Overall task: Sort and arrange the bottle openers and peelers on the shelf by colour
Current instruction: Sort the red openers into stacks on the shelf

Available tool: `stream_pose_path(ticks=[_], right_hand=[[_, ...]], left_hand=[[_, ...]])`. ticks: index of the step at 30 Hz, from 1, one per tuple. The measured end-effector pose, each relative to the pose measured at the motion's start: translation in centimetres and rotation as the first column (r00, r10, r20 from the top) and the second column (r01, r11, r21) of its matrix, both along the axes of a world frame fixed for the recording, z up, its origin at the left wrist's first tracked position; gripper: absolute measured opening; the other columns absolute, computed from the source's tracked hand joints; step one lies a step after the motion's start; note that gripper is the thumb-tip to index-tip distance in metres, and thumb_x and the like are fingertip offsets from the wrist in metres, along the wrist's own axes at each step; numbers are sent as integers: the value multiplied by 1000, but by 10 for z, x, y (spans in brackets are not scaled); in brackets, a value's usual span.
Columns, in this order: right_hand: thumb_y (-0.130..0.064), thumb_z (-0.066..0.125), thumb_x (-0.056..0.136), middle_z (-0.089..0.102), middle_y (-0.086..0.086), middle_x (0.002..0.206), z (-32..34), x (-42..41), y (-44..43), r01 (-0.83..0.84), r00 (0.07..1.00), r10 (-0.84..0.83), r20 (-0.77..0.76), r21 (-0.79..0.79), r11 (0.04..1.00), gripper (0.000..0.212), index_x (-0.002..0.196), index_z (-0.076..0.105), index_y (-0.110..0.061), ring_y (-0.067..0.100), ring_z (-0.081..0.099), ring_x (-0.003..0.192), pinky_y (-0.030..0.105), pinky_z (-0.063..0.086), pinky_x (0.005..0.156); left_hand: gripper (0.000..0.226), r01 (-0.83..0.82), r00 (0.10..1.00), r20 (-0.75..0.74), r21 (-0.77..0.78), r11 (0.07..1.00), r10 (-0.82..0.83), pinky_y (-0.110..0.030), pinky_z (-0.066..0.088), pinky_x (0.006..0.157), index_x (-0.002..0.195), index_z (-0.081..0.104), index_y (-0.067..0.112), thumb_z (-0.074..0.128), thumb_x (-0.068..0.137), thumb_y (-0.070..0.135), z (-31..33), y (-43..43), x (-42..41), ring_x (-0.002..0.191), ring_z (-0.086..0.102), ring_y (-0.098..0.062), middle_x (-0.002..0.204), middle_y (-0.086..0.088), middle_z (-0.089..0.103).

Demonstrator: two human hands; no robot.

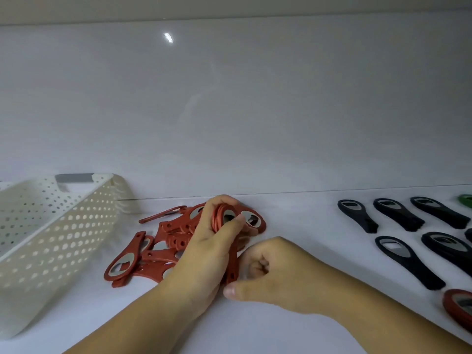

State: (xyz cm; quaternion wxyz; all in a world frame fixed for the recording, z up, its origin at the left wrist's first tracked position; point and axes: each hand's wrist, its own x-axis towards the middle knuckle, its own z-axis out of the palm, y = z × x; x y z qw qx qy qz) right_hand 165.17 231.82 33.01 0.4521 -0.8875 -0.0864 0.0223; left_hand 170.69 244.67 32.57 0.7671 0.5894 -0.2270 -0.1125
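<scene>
A heap of red bottle openers (153,254) lies on the white shelf (293,215) at centre left. My left hand (207,251) grips a stack of several red bottle openers (224,218) held on edge above the heap. My right hand (270,272) sits just right of it, fingers curled, its thumb against the lower ends of the stack. Several black bottle openers (398,215) lie in rows at the right. One more red opener (457,305) sits at the right edge, and a green one (466,200) shows at the far right.
A white perforated plastic basket (51,233) lies tipped at the left, its rim facing the heap. The shelf's back wall (229,111) rises close behind the openers. A thin red peeler-like piece (163,214) lies behind the heap.
</scene>
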Motion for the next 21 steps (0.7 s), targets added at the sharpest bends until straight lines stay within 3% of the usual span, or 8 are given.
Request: stream_pose_path(ticks=[2, 5, 8, 11, 14, 17, 21], right_hand=[[-31, 78, 74, 35, -12, 45, 1, -1, 3, 46, 999, -46, -7, 17, 999, 27, 79, 66, -8, 4, 31, 43, 15, 25, 44], [-24, 76, 74, 32, -12, 45, -1, 2, 2, 74, 995, -65, -72, 126, 989, 21, 77, 65, -6, 5, 27, 44, 18, 22, 42], [-25, 74, 68, 49, -6, 52, -3, 6, 1, 48, 997, -37, -62, 177, 983, 13, 62, 64, -18, 11, 41, 52, 23, 34, 51], [-24, 73, 71, 68, 4, 68, -6, 11, -9, -15, 998, 26, -53, 196, 980, 8, 68, 70, -18, 17, 61, 67, 36, 48, 68], [-24, 74, 73, 59, -4, 58, -3, 13, -24, 18, 999, -16, -28, 62, 998, 13, 68, 68, -14, 14, 53, 60, 44, 46, 63], [-23, 74, 77, 45, -12, 49, 2, 13, -39, 58, 998, -58, -10, -62, 996, 17, 63, 65, -21, 8, 40, 52, 28, 35, 57], [-27, 76, 77, 39, -10, 54, -2, 13, -42, 39, 999, -41, -17, -77, 996, 15, 70, 66, -17, 10, 36, 55, 26, 31, 56]], left_hand=[[14, -20, 998, 63, 32, 999, 18, -41, 47, 83, 101, 55, 24, 59, 90, 16, -1, 0, -1, 85, 62, -23, 85, -10, 63], [22, -29, 979, 204, 80, 996, 12, -47, 50, 89, 108, 49, 24, 57, 87, 23, -2, 1, -2, 94, 60, -36, 99, -19, 62], [22, 15, 956, 287, 159, 987, -61, -48, 54, 73, 114, 42, 20, 53, 95, 18, -3, 1, -5, 89, 58, -39, 103, -19, 59], [23, 85, 943, 296, 224, 971, -151, -39, 54, 57, 108, 42, 28, 56, 91, 21, -3, 2, -5, 72, 56, -29, 95, -16, 55], [39, 182, 919, 308, 227, 957, -248, -31, 54, 74, 117, 41, 30, 60, 83, 27, -8, 5, 1, 87, 59, -22, 106, -16, 52], [50, 184, 894, 351, 278, 943, -278, -25, 50, 84, 130, 42, 32, 61, 86, 19, -12, 6, 4, 98, 61, -19, 108, -13, 56], [56, 63, 894, 404, 316, 947, -194, -32, 53, 87, 127, 54, 42, 65, 80, 16, -13, 6, 6, 102, 64, -20, 105, -6, 67]])
